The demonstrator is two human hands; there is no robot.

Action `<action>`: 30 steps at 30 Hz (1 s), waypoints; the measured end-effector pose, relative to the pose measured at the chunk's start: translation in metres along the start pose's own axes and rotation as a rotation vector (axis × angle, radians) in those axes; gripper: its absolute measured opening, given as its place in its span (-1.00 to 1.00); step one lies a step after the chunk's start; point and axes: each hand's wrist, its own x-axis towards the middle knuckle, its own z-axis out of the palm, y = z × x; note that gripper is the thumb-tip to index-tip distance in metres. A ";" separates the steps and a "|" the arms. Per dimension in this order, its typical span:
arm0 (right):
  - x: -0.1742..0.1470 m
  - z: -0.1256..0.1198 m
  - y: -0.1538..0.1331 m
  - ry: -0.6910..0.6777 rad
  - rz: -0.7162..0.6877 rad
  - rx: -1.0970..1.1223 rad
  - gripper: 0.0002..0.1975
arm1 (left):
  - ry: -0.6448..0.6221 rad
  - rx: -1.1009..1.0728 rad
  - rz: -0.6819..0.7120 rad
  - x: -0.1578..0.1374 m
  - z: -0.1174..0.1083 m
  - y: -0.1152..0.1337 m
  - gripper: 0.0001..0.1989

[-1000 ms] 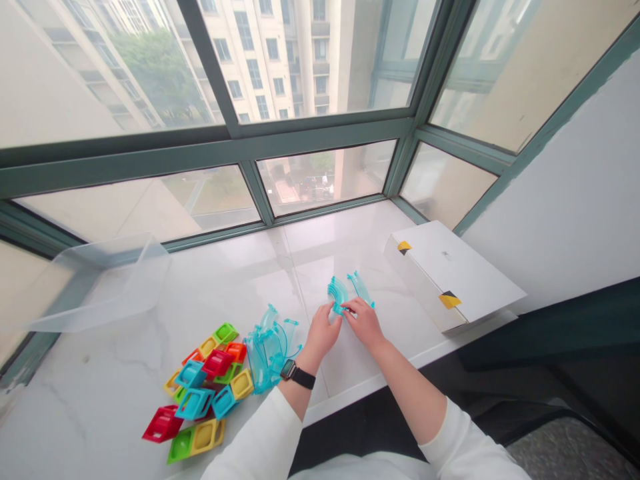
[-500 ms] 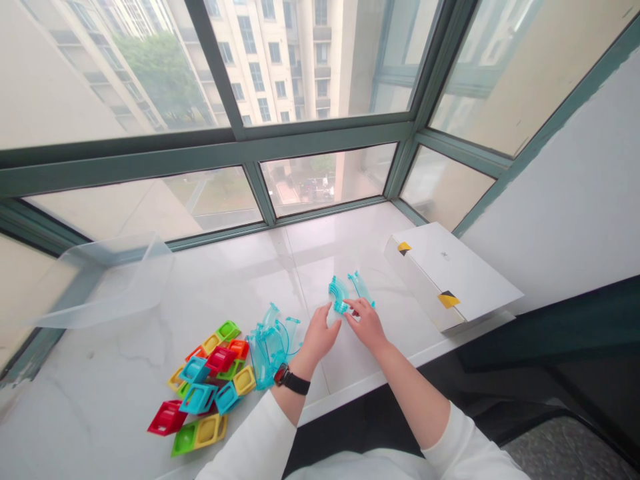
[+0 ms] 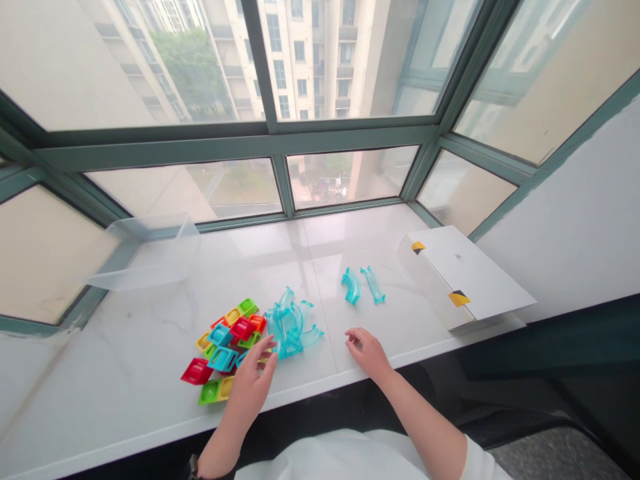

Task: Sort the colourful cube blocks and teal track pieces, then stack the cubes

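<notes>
My left hand [image 3: 254,373] hovers over the right side of a pile of coloured plastic blocks [image 3: 220,359], fingers apart and holding nothing I can see. Just beyond its fingertips lies a heap of clear turquoise track pieces [image 3: 290,327]. My right hand [image 3: 367,352] is near the front of the counter, its fingers loosely bent with nothing visible in them. Farther back, apart from both hands, a curved turquoise track stack [image 3: 352,287] lies beside a straighter turquoise track piece [image 3: 373,285].
A white box [image 3: 470,273] with yellow and black tabs stands at the right. At the back left, a clear plastic bin [image 3: 150,260] sits by the window. The white counter [image 3: 320,370] ends at its front edge close to my body.
My left hand has moved left to the coloured blocks. My right hand has drawn back from the curved track stack, which now lies free. The view has shifted left.
</notes>
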 end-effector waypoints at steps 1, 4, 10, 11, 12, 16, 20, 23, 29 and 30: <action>0.000 0.005 -0.006 -0.019 -0.021 -0.003 -0.79 | 0.005 0.002 -0.002 -0.009 -0.002 -0.005 -0.51; 0.003 0.023 -0.027 -0.052 -0.128 -0.031 -0.69 | -0.001 0.012 0.011 -0.030 0.000 -0.012 -0.54; 0.014 0.057 -0.061 -0.018 -0.291 -0.147 -0.73 | -0.033 0.020 0.089 -0.051 0.002 -0.007 -0.57; 0.016 0.062 -0.063 -0.016 -0.310 -0.170 -0.75 | -0.036 0.026 0.105 -0.053 0.001 -0.006 -0.57; 0.017 0.066 -0.065 -0.018 -0.326 -0.193 -0.77 | -0.035 0.032 0.117 -0.054 -0.001 -0.006 -0.58; 0.024 0.073 -0.065 -0.063 -0.347 -0.266 -0.79 | -0.031 0.034 0.121 -0.059 -0.008 -0.004 -0.60; 0.025 0.066 -0.066 -0.085 -0.341 -0.241 -0.82 | -0.038 0.018 0.102 -0.064 -0.011 -0.006 -0.60; 0.020 0.058 -0.068 -0.103 -0.327 -0.136 -0.89 | -0.056 0.013 0.086 -0.067 -0.009 -0.009 -0.59; 0.007 0.045 -0.069 -0.159 -0.140 0.133 -0.91 | -0.087 -0.019 0.077 -0.064 -0.003 -0.011 -0.59; 0.005 0.043 -0.071 -0.161 -0.106 0.182 -0.91 | -0.091 -0.029 0.076 -0.063 -0.002 -0.010 -0.59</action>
